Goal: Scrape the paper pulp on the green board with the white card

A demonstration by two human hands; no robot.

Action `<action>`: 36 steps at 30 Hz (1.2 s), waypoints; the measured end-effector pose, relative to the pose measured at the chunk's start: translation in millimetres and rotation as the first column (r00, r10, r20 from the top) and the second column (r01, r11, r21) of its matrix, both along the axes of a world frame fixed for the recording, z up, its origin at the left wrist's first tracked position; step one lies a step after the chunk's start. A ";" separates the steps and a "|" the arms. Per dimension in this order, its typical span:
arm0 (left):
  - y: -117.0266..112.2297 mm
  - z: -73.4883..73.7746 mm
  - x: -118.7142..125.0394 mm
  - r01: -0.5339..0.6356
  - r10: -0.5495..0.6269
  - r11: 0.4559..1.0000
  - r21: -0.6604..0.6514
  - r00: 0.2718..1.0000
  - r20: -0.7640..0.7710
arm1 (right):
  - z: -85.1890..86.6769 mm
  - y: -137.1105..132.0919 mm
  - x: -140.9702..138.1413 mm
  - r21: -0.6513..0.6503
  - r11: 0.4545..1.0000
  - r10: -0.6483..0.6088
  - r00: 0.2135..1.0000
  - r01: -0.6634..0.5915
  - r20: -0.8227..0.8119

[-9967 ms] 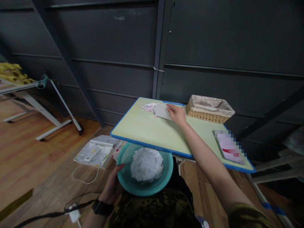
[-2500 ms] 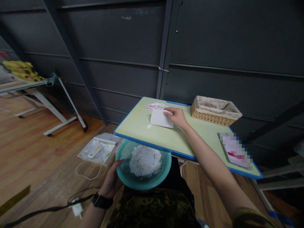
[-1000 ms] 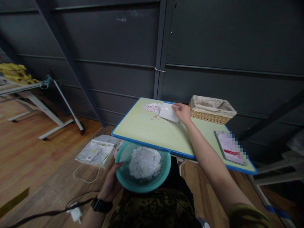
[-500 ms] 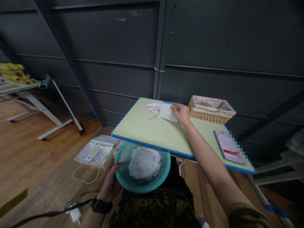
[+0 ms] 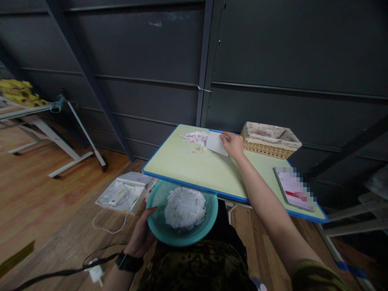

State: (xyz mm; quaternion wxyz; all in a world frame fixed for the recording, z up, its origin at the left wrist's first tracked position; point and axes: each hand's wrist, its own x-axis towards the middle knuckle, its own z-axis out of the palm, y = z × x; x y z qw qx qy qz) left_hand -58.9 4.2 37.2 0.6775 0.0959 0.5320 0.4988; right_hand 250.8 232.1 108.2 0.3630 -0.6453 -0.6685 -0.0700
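My right hand (image 5: 233, 144) pinches a white card (image 5: 216, 144) that stands tilted on the yellow-green table (image 5: 182, 161). At the card's left edge lies a low heap of white and pink paper scraps (image 5: 195, 138), with a faint brownish stain just in front of it. Below the table's front edge, my left hand (image 5: 144, 230) grips a green plastic basin (image 5: 184, 241) by its left rim, thumb over the edge. Inside the basin is a mound of white paper scraps (image 5: 185, 208).
A lined wicker basket (image 5: 269, 149) stands at the table's back right, and a tablet (image 5: 294, 188) lies near the right end. On the floor at left sits an open white box (image 5: 121, 196) with a cable. A dark panelled wall (image 5: 151, 52) rises behind the table.
My right hand and the card have shifted slightly to the right. The left hand and basin hold their place.
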 end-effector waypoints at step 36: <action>0.5 -3.1 -0.8 -0.002 0.002 1.000 0.000 1.000 0.004 | 8.9 -5.5 -1.5 0.000 0.999 0.040 0.993 -0.040 0.112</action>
